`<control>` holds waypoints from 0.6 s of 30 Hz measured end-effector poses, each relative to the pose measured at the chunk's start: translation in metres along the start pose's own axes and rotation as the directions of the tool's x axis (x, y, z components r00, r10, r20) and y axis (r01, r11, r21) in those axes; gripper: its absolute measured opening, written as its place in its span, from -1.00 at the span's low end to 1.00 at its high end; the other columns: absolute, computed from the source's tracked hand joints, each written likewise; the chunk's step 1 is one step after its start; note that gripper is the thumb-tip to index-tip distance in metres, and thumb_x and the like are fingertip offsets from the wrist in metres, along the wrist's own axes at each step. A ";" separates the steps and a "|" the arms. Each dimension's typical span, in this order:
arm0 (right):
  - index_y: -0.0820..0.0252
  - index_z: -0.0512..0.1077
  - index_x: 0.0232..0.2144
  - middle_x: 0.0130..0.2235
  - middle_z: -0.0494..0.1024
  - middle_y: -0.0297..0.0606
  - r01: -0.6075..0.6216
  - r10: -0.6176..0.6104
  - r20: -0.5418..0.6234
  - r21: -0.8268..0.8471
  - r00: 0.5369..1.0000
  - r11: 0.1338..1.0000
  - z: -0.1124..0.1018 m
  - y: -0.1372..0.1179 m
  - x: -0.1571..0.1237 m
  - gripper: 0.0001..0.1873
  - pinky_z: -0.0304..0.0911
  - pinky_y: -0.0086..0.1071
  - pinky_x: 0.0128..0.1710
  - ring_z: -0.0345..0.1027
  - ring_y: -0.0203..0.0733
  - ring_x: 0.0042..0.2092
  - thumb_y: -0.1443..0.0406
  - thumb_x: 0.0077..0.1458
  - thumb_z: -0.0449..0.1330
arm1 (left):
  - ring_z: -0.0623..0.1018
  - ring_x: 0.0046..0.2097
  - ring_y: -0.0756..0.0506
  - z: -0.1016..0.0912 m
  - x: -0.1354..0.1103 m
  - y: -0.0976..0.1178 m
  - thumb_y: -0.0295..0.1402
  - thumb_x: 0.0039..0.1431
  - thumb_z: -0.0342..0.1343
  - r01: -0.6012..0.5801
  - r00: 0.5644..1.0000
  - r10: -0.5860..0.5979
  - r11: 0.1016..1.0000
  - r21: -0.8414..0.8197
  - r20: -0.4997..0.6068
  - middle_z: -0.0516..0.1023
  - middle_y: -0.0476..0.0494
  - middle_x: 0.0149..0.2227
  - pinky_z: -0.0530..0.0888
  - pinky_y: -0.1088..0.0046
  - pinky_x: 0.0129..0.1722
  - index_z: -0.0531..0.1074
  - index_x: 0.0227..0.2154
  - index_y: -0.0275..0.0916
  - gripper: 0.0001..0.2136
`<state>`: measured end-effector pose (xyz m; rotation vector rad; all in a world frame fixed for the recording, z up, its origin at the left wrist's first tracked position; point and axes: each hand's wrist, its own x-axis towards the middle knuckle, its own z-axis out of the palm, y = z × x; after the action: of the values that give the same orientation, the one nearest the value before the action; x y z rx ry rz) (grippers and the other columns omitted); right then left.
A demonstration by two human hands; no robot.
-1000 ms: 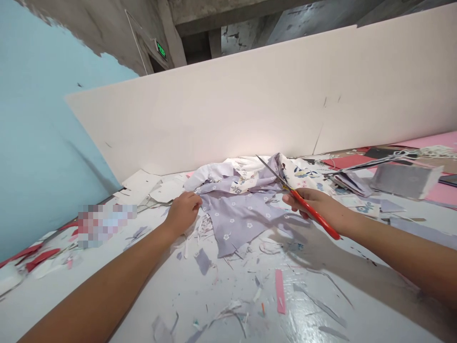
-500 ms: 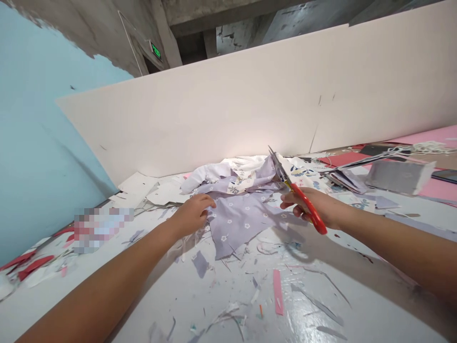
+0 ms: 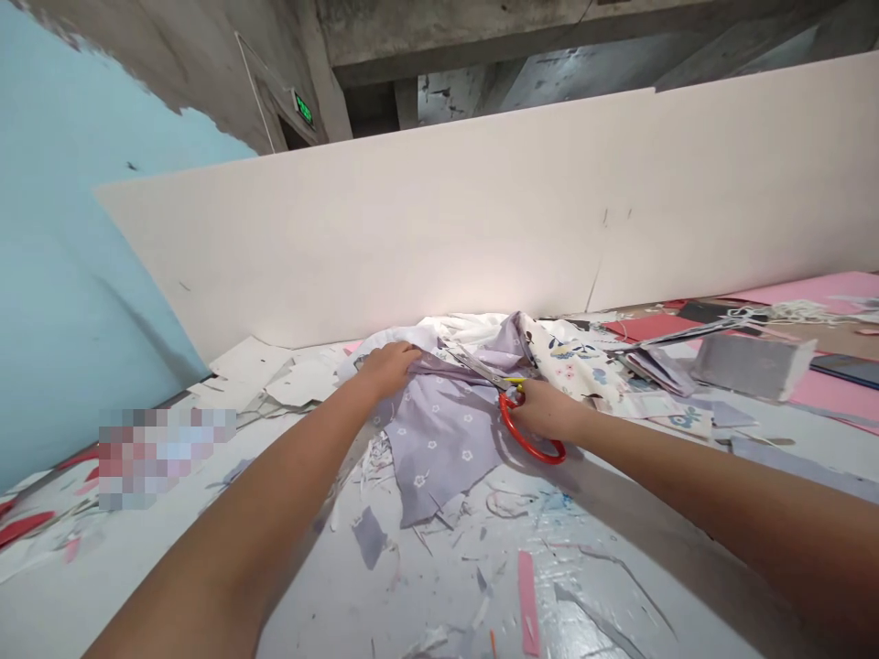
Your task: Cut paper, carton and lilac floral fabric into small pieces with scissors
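Observation:
Lavender fabric (image 3: 446, 439) with small white flowers lies bunched at its far side, its near part spread flat. My left hand (image 3: 390, 371) is closed on the fabric's folded far left part, fingertips bent over the fold. In my right hand (image 3: 548, 410) are red-handled scissors (image 3: 506, 416), their blades pointing left and away, low over the fabric just right of my left hand. Cream fabric with a floral print (image 3: 573, 359) is bunched beyond my right hand. The folds partly hide the blade tips.
A white board (image 3: 385, 229) stands upright along the table's back. Scraps and a pink strip (image 3: 528, 599) litter the white tabletop (image 3: 309, 586). To the right are a grey cloth piece (image 3: 748, 366), white cords (image 3: 797, 312) and a dark phone-like slab (image 3: 848, 369). Paper sheets (image 3: 302, 380) lie left.
My left hand has moved forward onto the fold. My right hand has brought the scissors down and left, turning their blades from upward to low across the fabric.

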<state>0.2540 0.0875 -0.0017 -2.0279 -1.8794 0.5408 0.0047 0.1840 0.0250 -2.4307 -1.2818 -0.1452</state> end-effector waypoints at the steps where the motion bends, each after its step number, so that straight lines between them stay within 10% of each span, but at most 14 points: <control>1: 0.26 0.33 -0.52 -0.48 0.42 -0.25 0.016 -0.016 -0.005 -0.002 1.000 1.000 0.001 -0.004 0.001 -0.91 0.03 -0.45 -0.62 0.28 -0.25 -0.49 0.31 -0.09 0.13 | 0.31 0.06 -0.14 0.002 0.000 -0.004 -0.50 0.04 -0.11 0.015 1.000 -0.015 1.000 0.015 0.003 0.30 -0.09 0.08 0.34 0.30 -0.08 0.26 0.01 -0.06 -0.57; 11: 0.24 0.32 -0.09 -0.09 0.41 -0.21 -0.004 -0.011 0.193 0.075 0.981 0.997 0.007 -0.028 0.019 -0.70 0.32 -0.22 -0.20 0.35 -0.22 -0.17 0.22 0.16 0.07 | 0.02 0.24 -0.21 0.024 -0.004 -0.031 -0.42 0.14 -0.12 0.066 0.996 -0.074 0.988 0.136 0.056 0.00 -0.13 0.26 0.06 -0.12 0.04 0.05 0.14 -0.01 -0.52; 18: 0.27 0.34 -0.47 -0.46 0.44 -0.28 -0.051 0.004 0.200 0.231 0.980 0.972 -0.015 -0.018 0.019 -0.88 0.24 -0.48 -0.53 0.35 -0.28 -0.46 0.30 0.01 0.13 | 0.33 0.01 -0.20 -0.012 -0.024 0.000 -0.55 0.03 -0.11 0.048 0.999 -0.045 0.989 0.143 -0.020 0.37 -0.22 -0.03 0.29 0.20 -0.13 0.30 -0.06 -0.16 -0.61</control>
<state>0.2463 0.1080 0.0188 -1.9060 -1.7966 0.9579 -0.0078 0.1608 0.0301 -2.2751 -1.2959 -0.0832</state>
